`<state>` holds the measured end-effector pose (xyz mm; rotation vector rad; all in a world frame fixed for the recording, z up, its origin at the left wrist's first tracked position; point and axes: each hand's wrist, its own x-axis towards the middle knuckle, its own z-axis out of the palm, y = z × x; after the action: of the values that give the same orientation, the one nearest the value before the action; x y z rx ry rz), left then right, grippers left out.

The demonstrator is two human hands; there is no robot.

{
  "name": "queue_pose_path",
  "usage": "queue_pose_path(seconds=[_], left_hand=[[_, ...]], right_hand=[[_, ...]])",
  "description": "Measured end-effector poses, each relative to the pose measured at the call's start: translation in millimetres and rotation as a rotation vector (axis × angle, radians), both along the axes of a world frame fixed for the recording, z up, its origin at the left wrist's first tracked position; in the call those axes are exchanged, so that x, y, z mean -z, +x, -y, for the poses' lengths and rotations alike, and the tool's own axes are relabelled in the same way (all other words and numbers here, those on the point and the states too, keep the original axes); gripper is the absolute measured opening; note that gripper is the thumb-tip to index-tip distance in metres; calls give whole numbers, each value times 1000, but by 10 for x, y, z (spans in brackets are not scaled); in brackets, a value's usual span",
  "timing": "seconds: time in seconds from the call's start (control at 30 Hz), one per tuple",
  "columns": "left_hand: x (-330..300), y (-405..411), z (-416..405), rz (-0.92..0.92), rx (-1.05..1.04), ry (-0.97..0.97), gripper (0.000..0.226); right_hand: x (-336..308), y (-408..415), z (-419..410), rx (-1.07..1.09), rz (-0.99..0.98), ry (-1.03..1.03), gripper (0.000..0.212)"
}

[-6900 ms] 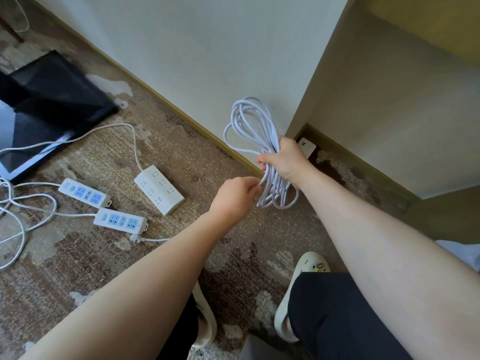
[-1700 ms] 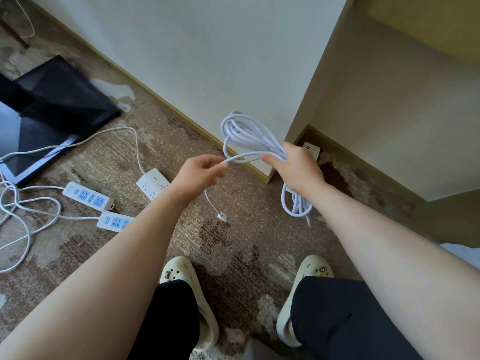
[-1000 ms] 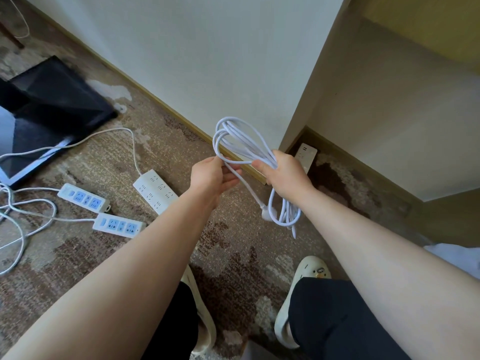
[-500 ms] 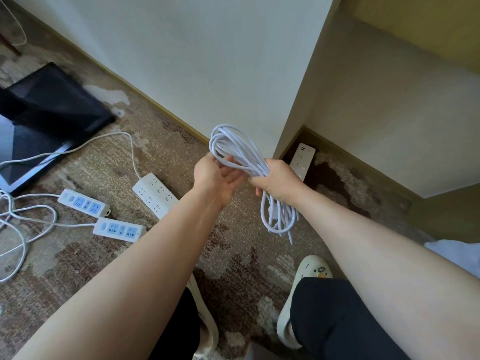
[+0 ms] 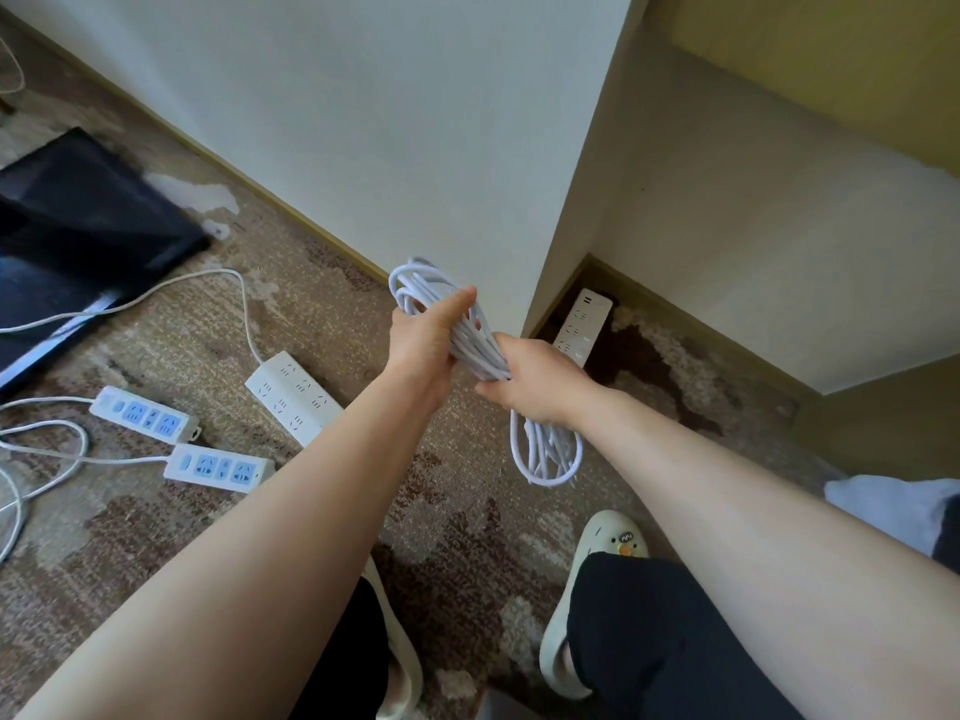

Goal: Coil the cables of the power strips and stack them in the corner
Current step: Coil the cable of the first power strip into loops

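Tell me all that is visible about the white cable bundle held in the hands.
The white cable bundle is a thin, smooth, plastic-looking cord gathered into many long loops. It hangs slanted in the air above the carpet. The left hand holds its upper part, the right hand clasps its middle, and the lower loops dangle freely.

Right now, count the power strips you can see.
4: one white strip in the corner, a wide white strip beside the left forearm, two blue-socket strips further left. More may be hidden.
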<state>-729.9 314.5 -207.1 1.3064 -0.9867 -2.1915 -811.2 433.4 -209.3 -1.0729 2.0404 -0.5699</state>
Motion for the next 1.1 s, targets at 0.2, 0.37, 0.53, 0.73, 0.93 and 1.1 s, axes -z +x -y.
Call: queue_pose_path(seconds=[0.2,0.37,0.53,0.73,0.93,1.1], left_hand=[[45,-216,-223,105,38,-133,37],[150,-422,-539,88,223,-187,36],[467,-613,-694,-28,580,-272,31],[1359,-605,-785,377,743,-513,49],[2022,-992,-900,616,1131,-910,54],[2496,-1269,-1019,766,1264,-1127,71]], right_hand=[[16,-208,-324,157,155,13,17],[269,-231,-733,330,200,-73,16],[700,-302,-1097,615,144,-164,14],[1280,-606,-1375,911,87,-129,9],[1785,-934,-1544,1114,30,-68,10],[2193,-967,-1605,1145,-10,-44,16]])
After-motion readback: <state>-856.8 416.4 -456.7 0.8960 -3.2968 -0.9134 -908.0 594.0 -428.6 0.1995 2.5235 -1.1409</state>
